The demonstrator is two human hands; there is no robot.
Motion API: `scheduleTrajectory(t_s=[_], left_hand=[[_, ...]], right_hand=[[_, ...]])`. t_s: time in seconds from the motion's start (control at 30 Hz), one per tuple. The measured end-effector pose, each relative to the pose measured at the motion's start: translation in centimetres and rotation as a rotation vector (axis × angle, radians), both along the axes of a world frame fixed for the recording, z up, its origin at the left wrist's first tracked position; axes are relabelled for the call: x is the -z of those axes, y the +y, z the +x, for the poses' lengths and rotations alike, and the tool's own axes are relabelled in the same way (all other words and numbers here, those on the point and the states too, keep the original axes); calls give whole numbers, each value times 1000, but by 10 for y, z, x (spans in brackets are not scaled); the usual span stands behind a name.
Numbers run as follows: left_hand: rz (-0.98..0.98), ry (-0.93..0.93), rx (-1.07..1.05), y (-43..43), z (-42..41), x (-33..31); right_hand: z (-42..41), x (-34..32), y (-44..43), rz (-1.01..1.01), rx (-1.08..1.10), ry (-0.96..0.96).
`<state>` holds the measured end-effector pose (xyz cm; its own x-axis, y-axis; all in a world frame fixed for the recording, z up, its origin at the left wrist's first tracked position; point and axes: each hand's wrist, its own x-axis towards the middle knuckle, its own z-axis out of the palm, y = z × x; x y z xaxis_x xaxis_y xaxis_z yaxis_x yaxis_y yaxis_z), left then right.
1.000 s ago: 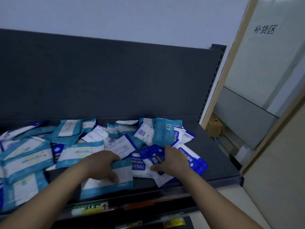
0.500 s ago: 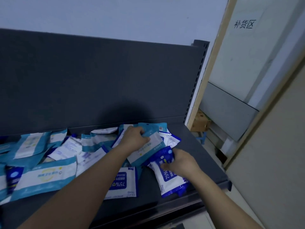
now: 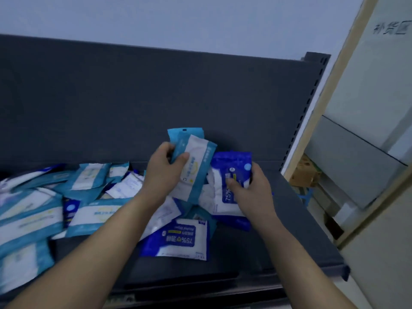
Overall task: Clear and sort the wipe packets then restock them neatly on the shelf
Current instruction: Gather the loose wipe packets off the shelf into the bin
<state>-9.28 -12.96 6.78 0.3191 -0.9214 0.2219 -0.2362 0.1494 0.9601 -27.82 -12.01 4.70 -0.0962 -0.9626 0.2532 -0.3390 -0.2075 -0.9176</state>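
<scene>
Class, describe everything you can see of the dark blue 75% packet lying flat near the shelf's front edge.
The dark blue wipe packet is a flat pouch of glossy film, with a blue border round a white panel. Its "75%" print reads upside down to the camera. It lies flat on the grey shelf, its far edge tucked under paler packets. Nothing grips it.

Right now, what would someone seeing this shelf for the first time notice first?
Two hands work mid-shelf: the left hand holds teal-and-white plastic wipe packets, the right hand dark blue 75% alcohol wipe packets beside them. A jumbled heap of teal packets sprawls over the dark grey metal shelf at left, and one blue packet lies flat near the front.
</scene>
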Motion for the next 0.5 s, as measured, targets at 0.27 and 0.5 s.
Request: scheduleTrajectory(t_s=[0.27,0.5], left_hand=[[-55,119,-370,103,115,2],[-62,127,-635,223,216,10]], right_hand=[[131,-12,27,-41,-334,-166],[261,-4,104,-35,-573,-177]])
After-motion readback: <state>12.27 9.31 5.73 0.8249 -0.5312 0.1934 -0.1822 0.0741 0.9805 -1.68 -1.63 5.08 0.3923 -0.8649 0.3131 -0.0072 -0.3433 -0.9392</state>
